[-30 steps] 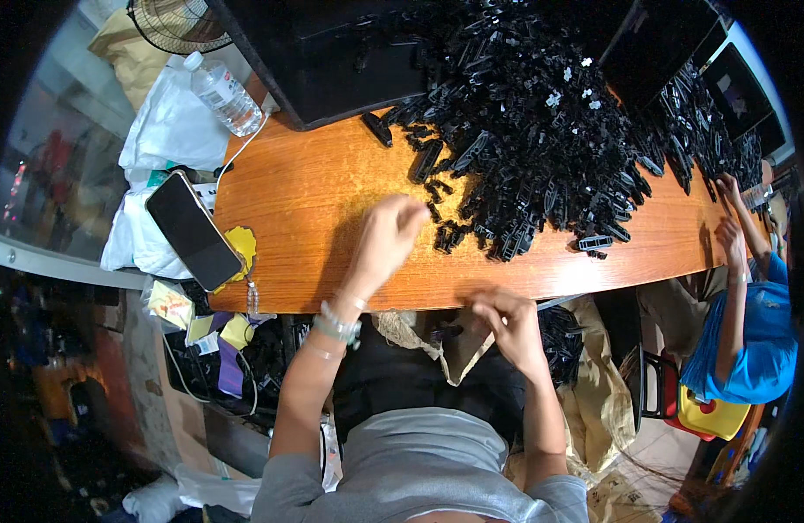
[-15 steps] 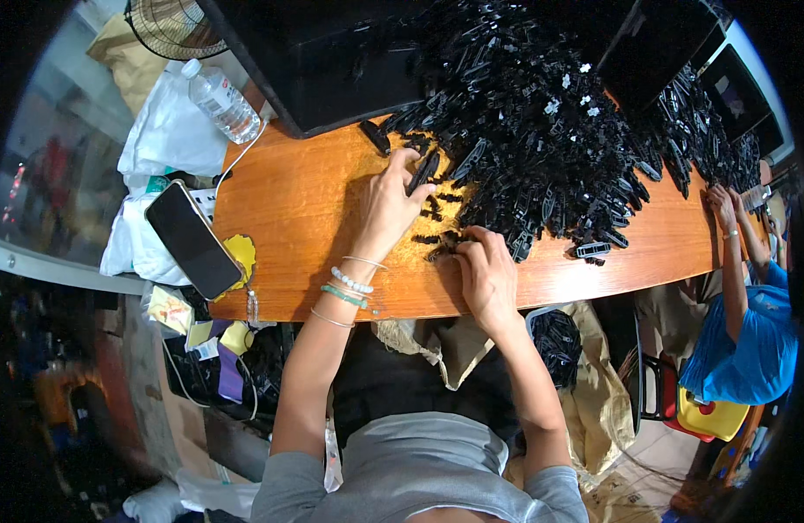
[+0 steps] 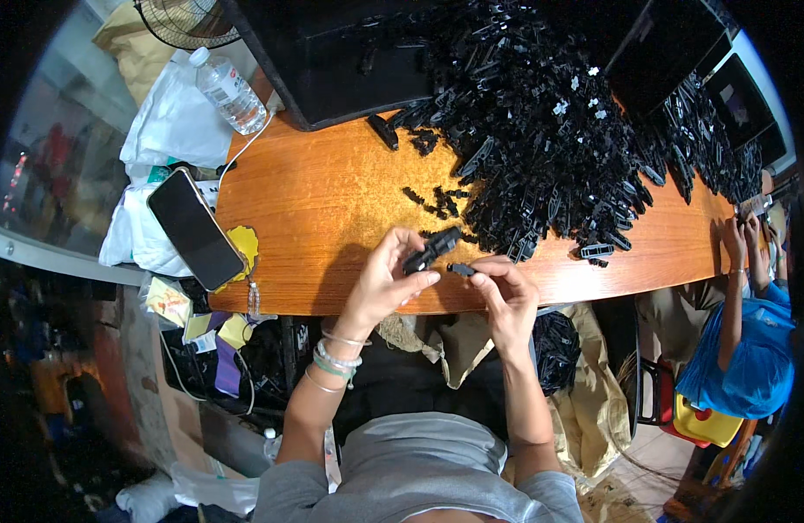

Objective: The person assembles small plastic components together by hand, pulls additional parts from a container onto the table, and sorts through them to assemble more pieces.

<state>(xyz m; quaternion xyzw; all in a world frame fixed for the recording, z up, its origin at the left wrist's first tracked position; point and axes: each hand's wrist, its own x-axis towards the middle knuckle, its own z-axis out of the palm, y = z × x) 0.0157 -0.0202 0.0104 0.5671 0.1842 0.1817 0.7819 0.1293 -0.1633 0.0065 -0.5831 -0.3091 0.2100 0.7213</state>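
Note:
Above the table's near edge, my left hand [image 3: 387, 277] grips a long black plastic part [image 3: 433, 250] between thumb and fingers. Close to its right end, my right hand [image 3: 509, 301] pinches a small black piece [image 3: 460, 269]; a narrow gap separates the two. Beyond my hands, several small black pieces [image 3: 437, 203] lie loose on the wooden table [image 3: 306, 209]. Another long black part [image 3: 383, 132] rests farther back, near the black bin. A large heap of black plastic parts [image 3: 541, 148] spreads over the back and right of the table.
A black bin [image 3: 341, 83] stands tilted at the back. Along the left are a phone [image 3: 195, 228], a water bottle [image 3: 231, 91] and white bags [image 3: 175, 122]. A co-worker in blue [image 3: 744, 357] works at the right end. Below the edge sits a container of black parts [image 3: 556, 349].
Both hands have drawn back toward me and lifted off the table. The long part has come along in my left hand, and a small piece is now in my right fingertips.

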